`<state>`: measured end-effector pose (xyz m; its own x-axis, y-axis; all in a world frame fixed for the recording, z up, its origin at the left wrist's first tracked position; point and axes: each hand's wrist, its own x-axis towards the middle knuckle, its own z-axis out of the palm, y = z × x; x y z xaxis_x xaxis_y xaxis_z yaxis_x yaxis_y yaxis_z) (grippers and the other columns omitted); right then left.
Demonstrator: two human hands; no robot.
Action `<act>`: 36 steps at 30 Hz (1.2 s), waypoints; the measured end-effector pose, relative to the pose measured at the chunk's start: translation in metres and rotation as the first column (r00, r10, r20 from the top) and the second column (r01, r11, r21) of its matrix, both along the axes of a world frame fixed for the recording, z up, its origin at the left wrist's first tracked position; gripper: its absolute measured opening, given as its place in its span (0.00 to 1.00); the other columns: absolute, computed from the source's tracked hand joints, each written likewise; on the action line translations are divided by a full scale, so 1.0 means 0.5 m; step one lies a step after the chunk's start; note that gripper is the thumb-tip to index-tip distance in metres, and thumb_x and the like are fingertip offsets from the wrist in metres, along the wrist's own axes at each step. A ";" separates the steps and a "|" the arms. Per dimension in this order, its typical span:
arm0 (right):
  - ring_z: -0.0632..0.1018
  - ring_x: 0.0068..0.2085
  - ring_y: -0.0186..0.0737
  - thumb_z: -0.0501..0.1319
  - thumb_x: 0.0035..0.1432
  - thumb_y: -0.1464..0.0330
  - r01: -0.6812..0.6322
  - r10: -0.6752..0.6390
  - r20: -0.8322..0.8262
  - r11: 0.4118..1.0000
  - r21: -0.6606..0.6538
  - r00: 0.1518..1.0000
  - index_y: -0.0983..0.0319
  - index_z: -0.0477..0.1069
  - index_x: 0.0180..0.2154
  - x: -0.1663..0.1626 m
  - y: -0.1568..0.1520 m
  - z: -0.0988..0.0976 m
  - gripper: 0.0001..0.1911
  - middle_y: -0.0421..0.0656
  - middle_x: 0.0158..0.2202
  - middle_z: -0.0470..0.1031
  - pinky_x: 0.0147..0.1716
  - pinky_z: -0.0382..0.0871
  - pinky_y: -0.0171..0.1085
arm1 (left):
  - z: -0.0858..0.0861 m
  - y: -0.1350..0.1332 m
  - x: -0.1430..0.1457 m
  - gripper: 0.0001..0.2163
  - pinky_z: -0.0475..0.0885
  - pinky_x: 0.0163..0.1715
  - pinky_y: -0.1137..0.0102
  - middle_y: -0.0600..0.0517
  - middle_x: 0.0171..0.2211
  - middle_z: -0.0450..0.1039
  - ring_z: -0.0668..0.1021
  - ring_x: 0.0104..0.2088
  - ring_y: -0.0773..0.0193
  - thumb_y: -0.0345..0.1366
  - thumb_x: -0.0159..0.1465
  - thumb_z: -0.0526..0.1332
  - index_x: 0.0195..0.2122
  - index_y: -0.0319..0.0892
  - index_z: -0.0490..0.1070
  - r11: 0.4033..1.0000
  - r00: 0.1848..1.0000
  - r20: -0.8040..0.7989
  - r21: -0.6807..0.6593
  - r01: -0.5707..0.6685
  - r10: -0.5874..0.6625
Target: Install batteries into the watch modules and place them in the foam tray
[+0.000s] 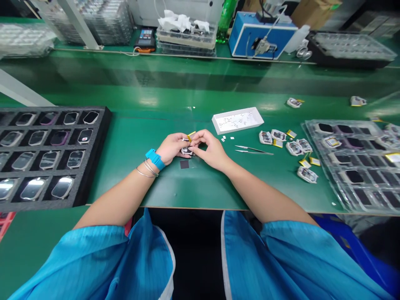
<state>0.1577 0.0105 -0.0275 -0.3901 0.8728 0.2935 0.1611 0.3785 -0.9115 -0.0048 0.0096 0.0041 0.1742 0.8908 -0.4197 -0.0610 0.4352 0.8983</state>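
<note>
Green workbench (162,187) with a foam tray (104,118), a clear tray (315,166), a white tray (237,122), tweezers (253,150) and small electronic modules (294,148).

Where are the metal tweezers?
In the head view, the metal tweezers lie to the right of the person's right hand, below the white tray and just left of the small circuit modules.

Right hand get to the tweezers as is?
Probably yes: the tweezers lie on the green mat just beside the right hand, with bare mat between. It would likely need to release the small part first.
</note>
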 end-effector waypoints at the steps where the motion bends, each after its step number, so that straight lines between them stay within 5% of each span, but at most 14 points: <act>1: 0.77 0.35 0.35 0.64 0.55 0.67 0.011 -0.012 0.023 1.000 0.014 1.000 0.57 0.62 0.39 -0.001 -0.002 0.000 0.12 0.38 0.34 0.75 0.40 0.72 0.39 | -0.002 0.000 0.000 0.04 0.76 0.22 0.74 0.54 0.23 0.73 0.76 0.21 0.69 0.23 0.56 0.62 0.29 0.36 0.69 1.000 1.000 0.002 0.006 -0.001 0.001; 9: 0.73 0.47 0.47 0.65 0.55 0.73 0.152 -0.280 0.344 0.923 0.353 0.897 0.58 0.68 0.36 -0.012 -0.020 0.015 0.08 0.45 0.39 0.74 0.50 0.67 0.48 | -0.006 -0.002 -0.002 0.04 0.76 0.21 0.76 0.54 0.23 0.74 0.75 0.21 0.71 0.23 0.57 0.62 0.31 0.36 0.70 0.999 0.998 0.053 0.014 -0.033 0.032; 13: 0.75 0.45 0.45 0.70 0.51 0.63 0.286 -0.306 0.149 0.947 0.144 0.940 0.60 0.69 0.42 0.000 -0.001 0.004 0.19 0.46 0.42 0.74 0.48 0.71 0.46 | -0.003 -0.006 -0.002 0.05 0.77 0.23 0.74 0.53 0.25 0.75 0.79 0.24 0.67 0.24 0.57 0.63 0.35 0.36 0.71 1.000 0.997 0.078 0.018 -0.018 0.017; 17: 0.77 0.34 0.38 0.66 0.54 0.54 0.203 -0.208 -0.019 0.968 -0.147 0.978 0.60 0.72 0.36 0.006 0.013 -0.008 0.16 0.42 0.35 0.77 0.37 0.73 0.39 | -0.005 -0.009 -0.001 0.07 0.78 0.25 0.72 0.50 0.28 0.78 0.81 0.27 0.64 0.25 0.55 0.65 0.35 0.36 0.71 0.998 0.993 0.101 0.008 0.058 -0.058; 26: 0.77 0.36 0.38 0.65 0.58 0.59 0.312 -0.313 0.014 0.948 0.068 0.950 0.59 0.76 0.31 0.009 0.006 0.005 0.10 0.41 0.34 0.78 0.40 0.72 0.39 | -0.016 -0.002 -0.013 0.18 0.78 0.39 0.69 0.48 0.36 0.80 0.83 0.35 0.62 0.19 0.50 0.65 0.42 0.36 0.72 0.975 0.941 0.260 0.008 0.221 -0.216; 36: 0.77 0.36 0.38 0.65 0.59 0.61 0.301 -0.309 0.025 0.941 0.156 0.951 0.59 0.77 0.32 0.005 0.002 0.009 0.09 0.41 0.34 0.78 0.40 0.72 0.39 | -0.021 0.000 -0.013 0.19 0.78 0.36 0.72 0.50 0.34 0.79 0.84 0.34 0.62 0.21 0.50 0.69 0.44 0.36 0.72 0.973 0.938 0.262 0.026 0.228 -0.227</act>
<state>0.1604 0.0117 -0.0229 -0.1288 0.9001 0.4161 0.3326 0.4345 -0.8370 -0.0112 0.0094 -0.0066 0.4757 0.8128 -0.3364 -0.1920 0.4691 0.8620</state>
